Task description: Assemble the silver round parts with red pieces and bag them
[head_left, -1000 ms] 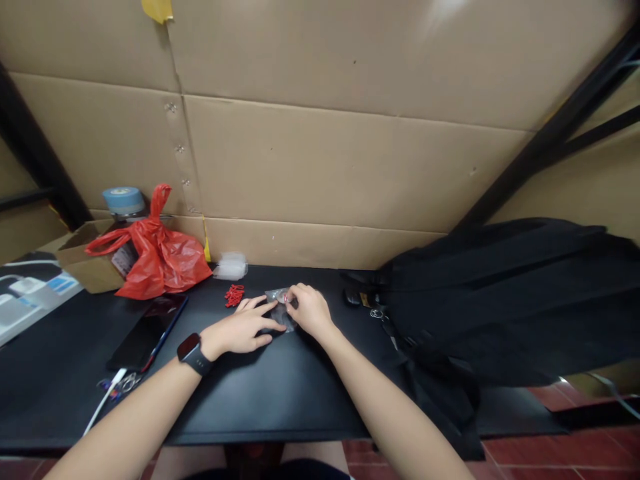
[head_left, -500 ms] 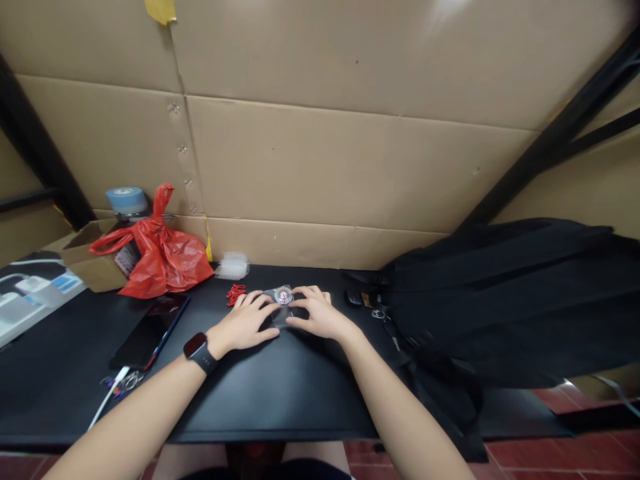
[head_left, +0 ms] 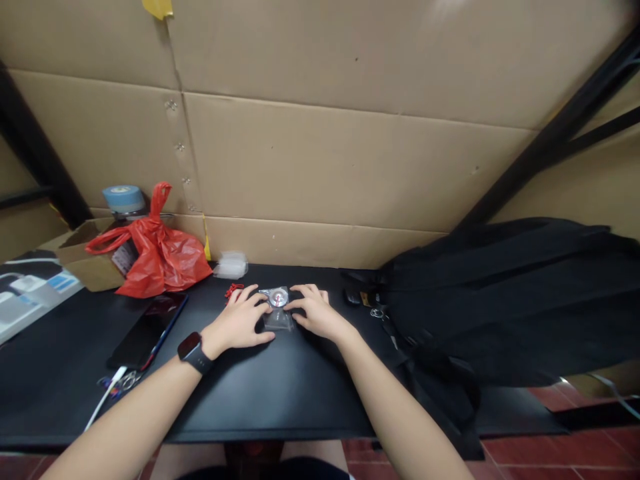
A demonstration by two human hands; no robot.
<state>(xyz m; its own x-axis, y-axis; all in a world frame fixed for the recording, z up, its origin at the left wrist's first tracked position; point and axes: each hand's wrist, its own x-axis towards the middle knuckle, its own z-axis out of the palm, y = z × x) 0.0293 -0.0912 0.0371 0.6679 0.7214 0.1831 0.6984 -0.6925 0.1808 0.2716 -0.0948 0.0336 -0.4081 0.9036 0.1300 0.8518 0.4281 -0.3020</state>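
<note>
A small clear plastic bag (head_left: pixel 278 323) lies flat on the black desktop (head_left: pixel 270 393), with a round silvery piece (head_left: pixel 279 298) marked in red at its far end. My left hand (head_left: pixel 241 323), with a dark watch on its wrist, rests at the bag's left side, fingers spread and fingertips by its edge. From the right, my right hand (head_left: pixel 318 313) reaches in with fingers apart and bent, the tips close to the bag's right edge. Neither hand is closed round anything. Some red cords (head_left: pixel 233 289) lie just beyond my left fingers, partly covered by them.
A stack of clear plastic sleeves (head_left: pixel 231 265) is near the cardboard wall (head_left: pixel 310 160). To the left are a phone (head_left: pixel 147 332) on a white cable, a red plastic bag (head_left: pixel 167 260), and a cardboard box (head_left: pixel 87 260). Keys (head_left: pixel 377 313) and a black backpack (head_left: pixel 505 300) lie right.
My hands have moved slightly apart, with the left shifting leftward. More of the clear bag and its round piece now shows between them. The whole view has shifted slightly.
</note>
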